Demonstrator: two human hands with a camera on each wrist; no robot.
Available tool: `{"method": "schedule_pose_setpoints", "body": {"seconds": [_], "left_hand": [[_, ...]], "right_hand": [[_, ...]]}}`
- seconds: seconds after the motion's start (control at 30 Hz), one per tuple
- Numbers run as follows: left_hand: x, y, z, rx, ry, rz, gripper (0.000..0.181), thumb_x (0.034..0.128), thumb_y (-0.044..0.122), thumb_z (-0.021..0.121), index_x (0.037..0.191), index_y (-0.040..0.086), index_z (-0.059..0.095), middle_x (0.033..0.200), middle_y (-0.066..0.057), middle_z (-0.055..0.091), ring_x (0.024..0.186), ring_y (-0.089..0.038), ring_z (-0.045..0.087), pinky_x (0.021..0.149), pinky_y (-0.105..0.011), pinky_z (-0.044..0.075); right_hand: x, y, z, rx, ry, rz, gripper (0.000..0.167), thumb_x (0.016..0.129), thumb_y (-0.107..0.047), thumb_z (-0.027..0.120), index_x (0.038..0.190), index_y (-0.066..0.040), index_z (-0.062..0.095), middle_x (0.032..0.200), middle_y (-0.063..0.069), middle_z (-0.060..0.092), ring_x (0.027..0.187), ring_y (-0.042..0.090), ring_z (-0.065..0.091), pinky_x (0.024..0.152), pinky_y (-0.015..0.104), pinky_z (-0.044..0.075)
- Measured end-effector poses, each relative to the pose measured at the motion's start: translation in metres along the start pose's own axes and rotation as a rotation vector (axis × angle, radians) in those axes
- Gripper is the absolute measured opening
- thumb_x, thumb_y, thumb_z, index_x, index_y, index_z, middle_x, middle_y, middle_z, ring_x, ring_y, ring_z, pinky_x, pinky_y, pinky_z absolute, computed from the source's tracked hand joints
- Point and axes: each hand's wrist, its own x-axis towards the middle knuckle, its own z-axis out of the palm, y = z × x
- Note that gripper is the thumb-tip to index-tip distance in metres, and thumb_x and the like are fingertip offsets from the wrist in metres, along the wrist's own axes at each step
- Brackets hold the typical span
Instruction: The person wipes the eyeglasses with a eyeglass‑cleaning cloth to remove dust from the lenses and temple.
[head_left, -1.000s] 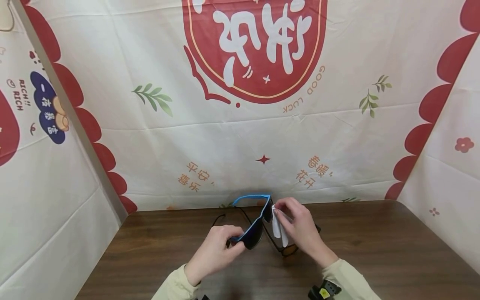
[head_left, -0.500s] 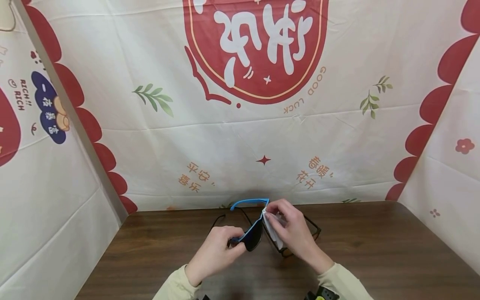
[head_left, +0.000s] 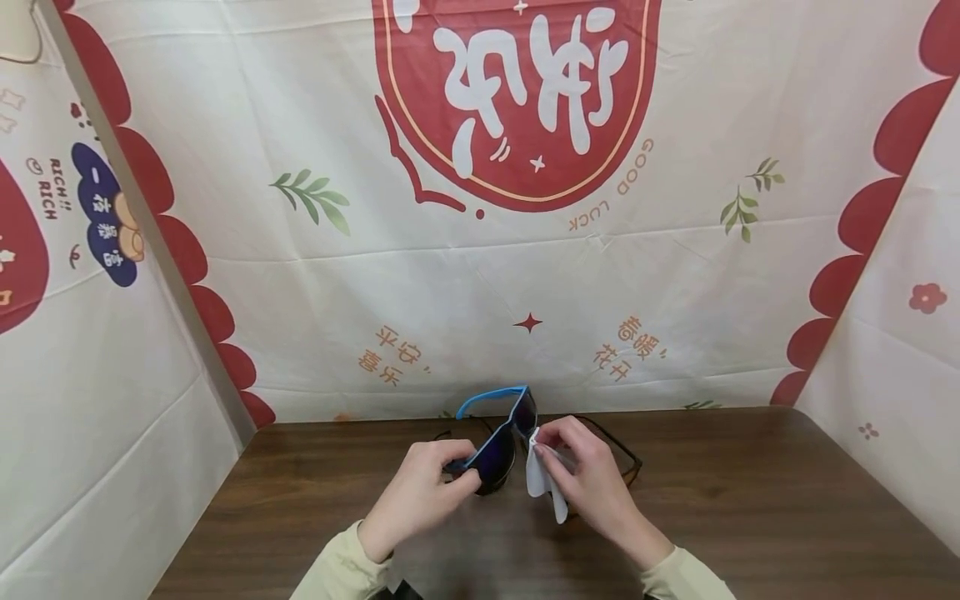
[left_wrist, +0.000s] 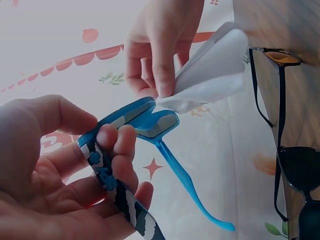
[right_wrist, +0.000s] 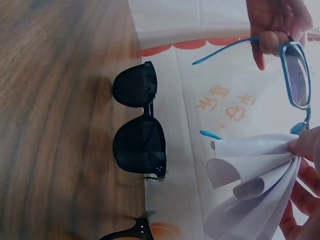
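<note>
Blue-framed sunglasses (head_left: 495, 457) are held up above the table, tilted, one blue temple pointing toward the back. The left hand (head_left: 422, 492) pinches them at one end; in the left wrist view its fingers curl round a patterned black, white and blue temple (left_wrist: 120, 192). Between thumb and fingertips the right hand (head_left: 592, 479) pinches a white cloth (head_left: 546, 483), which hangs in folds. In the left wrist view the cloth's pinched tip is at the far end of the glasses. Whether it touches the lens, I cannot tell.
Black sunglasses (right_wrist: 140, 145) lie at the back of the wooden table (head_left: 720, 500), near the printed backdrop (head_left: 465, 333). Beside them are black-framed glasses with an orange lens (left_wrist: 282, 58), partly behind the right hand in the head view.
The blue sunglasses and left hand have moved slightly left. The right hand with the cloth moved left onto the far lens, then a little down, exposing that lens.
</note>
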Motion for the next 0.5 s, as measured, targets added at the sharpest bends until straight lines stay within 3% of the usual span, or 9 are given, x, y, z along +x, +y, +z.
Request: {"method": "schedule_pose_setpoints", "body": {"seconds": [0.23,0.5], "left_hand": [[0.006,0.004,-0.004,-0.020,0.029,-0.065,0.011,0.0866,0.004,0.058,0.080,0.012,0.062,0.063,0.008,0.049,0.051,-0.003,0.043,0.048,-0.022,0.038],[0.018,0.006,-0.003,-0.034,0.035,-0.107,0.013,0.0938,0.006,0.050,0.081,0.008,0.054,0.062,0.005,0.044,0.050,-0.005,0.039,0.048,-0.022,0.035]], "right_hand": [[-0.005,-0.006,0.003,0.038,-0.027,-0.027,0.027,0.078,0.009,0.073,0.092,-0.011,0.062,0.089,-0.006,0.058,0.076,0.009,0.056,0.066,0.020,0.048],[-0.007,-0.011,0.008,0.028,-0.026,0.018,0.027,0.077,0.010,0.074,0.091,-0.010,0.062,0.089,-0.006,0.058,0.072,0.007,0.054,0.057,0.019,0.048]]}}
